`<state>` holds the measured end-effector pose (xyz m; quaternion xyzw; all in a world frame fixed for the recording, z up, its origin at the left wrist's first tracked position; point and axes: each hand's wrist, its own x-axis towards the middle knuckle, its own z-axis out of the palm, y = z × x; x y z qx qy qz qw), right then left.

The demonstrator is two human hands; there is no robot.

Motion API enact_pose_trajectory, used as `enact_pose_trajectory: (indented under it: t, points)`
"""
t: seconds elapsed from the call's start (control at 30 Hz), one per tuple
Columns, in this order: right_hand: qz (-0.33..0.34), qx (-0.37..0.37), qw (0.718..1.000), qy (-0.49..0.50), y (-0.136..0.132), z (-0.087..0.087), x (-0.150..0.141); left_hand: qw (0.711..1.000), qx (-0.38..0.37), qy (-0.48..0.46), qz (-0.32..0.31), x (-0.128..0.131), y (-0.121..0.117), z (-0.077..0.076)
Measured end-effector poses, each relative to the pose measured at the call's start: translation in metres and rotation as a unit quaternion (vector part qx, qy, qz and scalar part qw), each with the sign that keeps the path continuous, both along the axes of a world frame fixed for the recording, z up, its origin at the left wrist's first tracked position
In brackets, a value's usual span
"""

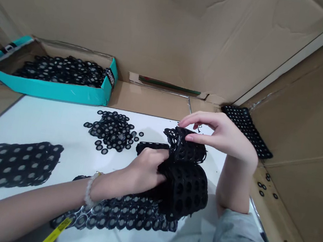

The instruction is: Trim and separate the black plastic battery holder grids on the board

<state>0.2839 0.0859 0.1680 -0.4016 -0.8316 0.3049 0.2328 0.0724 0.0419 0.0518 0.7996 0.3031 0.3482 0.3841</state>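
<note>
Teal cardboard box: far left for us, and there's "SHIO" on its right end!
Smooth white tabletop: bright below.
Left hand: we clench a curled black hole-punched sheet over mid-table.
Right hand: arched at its top, thumb and fingers parted; whether pinching, we can't tell.
Brown cardboard walls: behind and right.

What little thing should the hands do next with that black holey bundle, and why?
Maybe the right hand should pinch the top of the black holey bundle: its thumb and fingers look spread right there, while the left hand grips the bundle from the side, which should help steady it.
</note>
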Motion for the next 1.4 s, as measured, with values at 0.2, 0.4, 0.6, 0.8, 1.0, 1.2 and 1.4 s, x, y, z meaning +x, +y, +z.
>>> enact_pose_trajectory:
  t: [0.2, 0.4, 0.6, 0.8, 1.0, 1.2, 1.4]
  points:
    - [-0.06, 0.013, 0.997, 0.046, -0.008, 0.0, 0.001, 1.0, -0.002, 0.016, 0.014, 0.0, -0.001, 0.0]
    - [-0.068, 0.024, 0.996, 0.045, -0.014, 0.003, 0.0, 0.999, -0.001, 0.028, 0.016, 0.0, 0.0, 0.0]
    - [0.012, 0.023, 0.998, 0.058, -0.019, 0.01, 0.016, 1.0, 0.0, 0.02, 0.015, 0.0, 0.0, 0.002]
    - [0.246, -0.04, 0.966, 0.069, -0.014, 0.013, 0.029, 0.999, 0.013, 0.031, 0.017, 0.0, 0.0, 0.0]
    - [0.092, 0.044, 0.995, -0.016, -0.005, 0.007, 0.009, 1.0, 0.018, 0.02, 0.009, 0.0, 0.001, 0.002]
    - [0.056, 0.071, 0.994, -0.059, -0.012, 0.006, 0.004, 1.0, 0.012, 0.008, 0.009, 0.0, 0.0, 0.001]
    - [0.172, 0.013, 0.984, 0.046, -0.013, 0.012, 0.024, 1.0, -0.002, 0.022, 0.004, 0.0, 0.0, 0.004]
